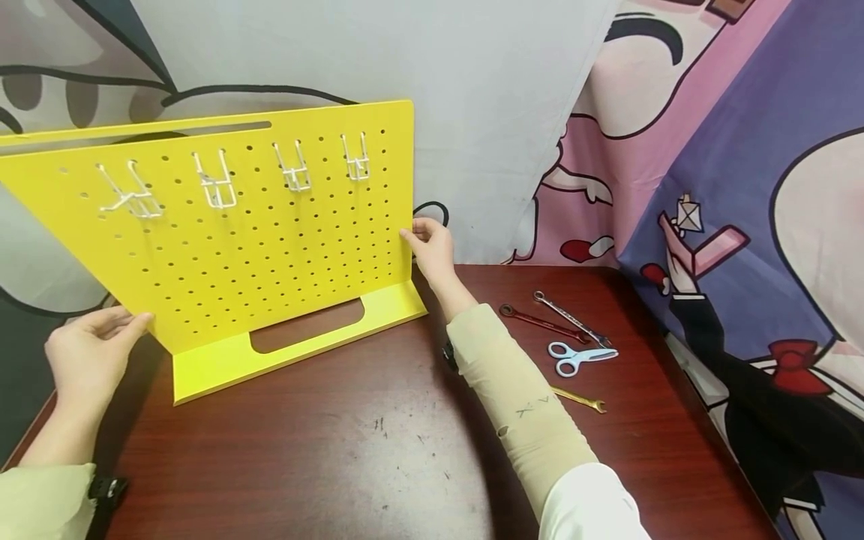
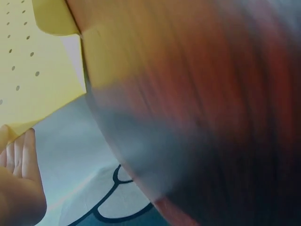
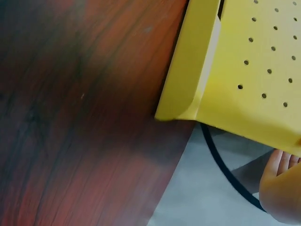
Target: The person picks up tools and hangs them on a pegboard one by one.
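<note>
A yellow pegboard [image 1: 337,255] stands upright at the back left of the table, on a flat foot with a long cut-out. Several white wire hooks [image 1: 219,196] hang in a row near its top. My left hand [image 1: 88,356] pinches the board's left edge low down, thumb in front and fingers behind, as the left wrist view also shows of the hand [image 2: 21,188]. At the right edge, about mid-height, my right hand [image 1: 435,255] pinches the board between thumb and fingers. In the right wrist view that hand [image 3: 282,193] is partly cut off.
On the dark red wooden table [image 1: 378,465], right of my right forearm, lie a silver wrench [image 1: 570,316], a reddish wrench [image 1: 543,323], light blue scissors [image 1: 570,358] and a gold wrench [image 1: 582,397], partly hidden by the sleeve. Printed cloth [image 1: 499,150] hangs behind.
</note>
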`<state>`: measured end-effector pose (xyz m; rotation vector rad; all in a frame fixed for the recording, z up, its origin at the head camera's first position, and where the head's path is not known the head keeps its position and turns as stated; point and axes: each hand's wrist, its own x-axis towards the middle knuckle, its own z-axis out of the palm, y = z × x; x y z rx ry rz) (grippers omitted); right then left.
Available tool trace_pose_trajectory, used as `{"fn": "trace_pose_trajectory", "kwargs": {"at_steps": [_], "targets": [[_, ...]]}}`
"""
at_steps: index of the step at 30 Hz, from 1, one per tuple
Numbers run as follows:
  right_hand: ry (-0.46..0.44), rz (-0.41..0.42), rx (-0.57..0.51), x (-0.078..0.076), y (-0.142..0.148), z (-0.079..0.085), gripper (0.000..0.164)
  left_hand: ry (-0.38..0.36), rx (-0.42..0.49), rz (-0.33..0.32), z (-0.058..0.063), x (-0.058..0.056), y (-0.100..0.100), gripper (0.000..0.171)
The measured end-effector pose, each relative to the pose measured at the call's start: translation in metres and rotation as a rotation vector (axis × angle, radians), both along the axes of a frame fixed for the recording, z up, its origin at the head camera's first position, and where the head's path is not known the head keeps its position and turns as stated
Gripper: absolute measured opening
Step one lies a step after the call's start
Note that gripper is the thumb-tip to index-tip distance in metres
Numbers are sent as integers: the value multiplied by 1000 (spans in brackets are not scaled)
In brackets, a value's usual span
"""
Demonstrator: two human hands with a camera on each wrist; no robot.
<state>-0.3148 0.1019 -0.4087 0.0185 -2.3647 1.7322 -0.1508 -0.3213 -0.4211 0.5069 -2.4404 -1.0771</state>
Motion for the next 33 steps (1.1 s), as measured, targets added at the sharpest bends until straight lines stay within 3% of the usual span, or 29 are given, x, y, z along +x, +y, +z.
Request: {"fn": "trace_pose_trajectory", "kwargs": {"at_steps": [8, 13, 16, 21, 33], "targets": [[-10, 8, -35, -3, 17, -4, 24, 60, -16, -67, -4, -8, 2, 33], [4, -12, -41, -2, 31, -5, 24, 36, -2, -108, -3, -17, 9, 36], [17, -18, -37, -2, 41, -6, 24, 51, -43, -120, -3, -23, 14, 36], [29, -26, -13, 2, 59, -7, 26, 82, -84, -143, -3, -38, 24, 34], [43, -109, 53, 16, 107, -8, 27, 115, -128, -294, -5, -76, 56, 31]]}}
